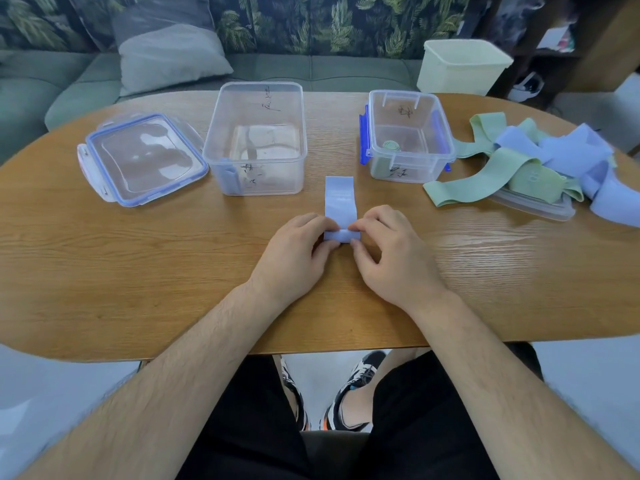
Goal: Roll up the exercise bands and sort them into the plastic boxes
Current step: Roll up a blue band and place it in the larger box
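A light blue exercise band (340, 199) lies flat on the wooden table (138, 258), its near end rolled into a small roll. My left hand (294, 251) pinches the roll's left end and my right hand (388, 251) pinches its right end. Behind stand two clear plastic boxes: a large one (256, 140) with a blue rolled band at its front left corner, and a smaller one (408, 133) with blue clips and a green rolled band (391, 146) inside. A pile of loose green and blue bands (526, 161) lies at the right.
A clear lid with a blue rim (142, 157) lies left of the large box. Another lid (533, 206) sits under the pile of bands. A pale yellow bin (464, 65) stands past the table's far right. A green sofa with a cushion is behind.
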